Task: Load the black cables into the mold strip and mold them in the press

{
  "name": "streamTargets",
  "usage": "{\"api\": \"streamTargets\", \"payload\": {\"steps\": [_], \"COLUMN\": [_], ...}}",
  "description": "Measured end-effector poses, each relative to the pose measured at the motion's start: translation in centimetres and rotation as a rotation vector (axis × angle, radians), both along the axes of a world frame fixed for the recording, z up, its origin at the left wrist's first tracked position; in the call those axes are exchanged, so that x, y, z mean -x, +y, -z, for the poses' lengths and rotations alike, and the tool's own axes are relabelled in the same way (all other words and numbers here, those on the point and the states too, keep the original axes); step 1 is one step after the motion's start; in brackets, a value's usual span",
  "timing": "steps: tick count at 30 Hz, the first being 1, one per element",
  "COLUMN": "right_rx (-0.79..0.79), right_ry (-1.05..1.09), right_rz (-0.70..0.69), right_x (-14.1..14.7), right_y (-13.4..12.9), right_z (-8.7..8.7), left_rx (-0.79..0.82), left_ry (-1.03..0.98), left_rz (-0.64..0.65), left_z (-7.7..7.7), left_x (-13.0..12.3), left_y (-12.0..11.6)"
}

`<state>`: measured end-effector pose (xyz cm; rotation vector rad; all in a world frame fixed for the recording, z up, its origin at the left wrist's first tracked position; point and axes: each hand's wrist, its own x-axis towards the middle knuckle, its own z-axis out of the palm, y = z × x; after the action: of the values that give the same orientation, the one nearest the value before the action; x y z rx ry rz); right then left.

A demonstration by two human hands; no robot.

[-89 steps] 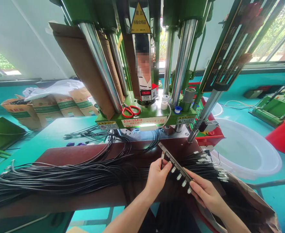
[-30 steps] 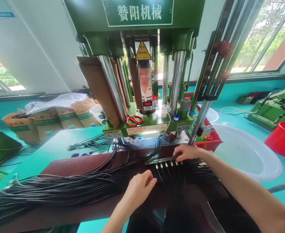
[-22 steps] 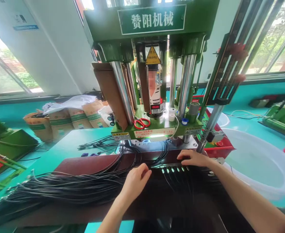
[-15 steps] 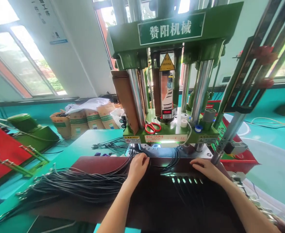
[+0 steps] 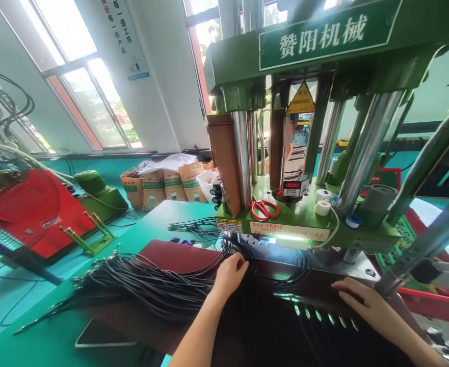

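Note:
My left hand (image 5: 230, 273) is closed, its fingers curled together beside the black cables (image 5: 298, 270) that loop in front of the press. What lies between the fingertips is hidden. My right hand (image 5: 360, 297) has its fingers stretched and a little apart, over the dark work surface at the right, with nothing seen in it. Just left of it, a row of shiny metal cable ends (image 5: 325, 317) sits in the dark surface, with thin cables trailing towards me. A thick bundle of black cables (image 5: 151, 285) lies to the left of my left forearm.
The green press (image 5: 232, 66) stands ahead, with red-handled scissors (image 5: 264, 209) and white tape rolls (image 5: 322, 207) on its lower block. A brown cardboard piece (image 5: 224, 163) leans by a column. A dark flat tablet-like object (image 5: 105, 334) lies on the green table (image 5: 56, 326).
The camera has turned left, so the scene has shifted right. My left hand sits slightly further left relative to the looped cables. My right hand keeps about the same place beside the metal ends.

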<state>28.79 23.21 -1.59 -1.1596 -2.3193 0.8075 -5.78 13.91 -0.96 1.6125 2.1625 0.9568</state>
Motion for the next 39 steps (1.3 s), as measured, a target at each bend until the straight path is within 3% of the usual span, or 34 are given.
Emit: {"api": "streamTargets", "payload": {"steps": [9, 11, 23, 30, 35, 39], "right_rx": [-0.013, -0.015, -0.06, -0.068, -0.043, -0.039], "right_ry": [-0.016, -0.015, 0.005, 0.028, 0.026, 0.039], "right_rz": [0.004, 0.006, 0.022, -0.003, 0.016, 0.024], "right_x": [0.3, 0.3, -0.8, -0.2, 0.0, -0.1], "right_y": [0.0, 0.1, 1.1, 0.8, 0.6, 0.7], "right_z": [-0.2, -0.1, 2.1, 1.1, 0.4, 0.5], "left_rx": [0.303, 0.331, 0.15, 0.117, -0.112, -0.511], "left_ry": [0.298, 0.289, -0.386, -1.032, -1.28, -1.331], "left_rz": [-0.041, -0.056, -0.185, 0.121, 0.192, 0.08], "left_z": [-0.5, -0.6, 0.4, -1.5, -2.6, -4.1], "left_x": [-1.6, -1.9, 0.4, 1.2, 2.1, 3.5], "left_y": [0.9, 1.3, 3.5, 3.2, 2.3, 2.4]}}
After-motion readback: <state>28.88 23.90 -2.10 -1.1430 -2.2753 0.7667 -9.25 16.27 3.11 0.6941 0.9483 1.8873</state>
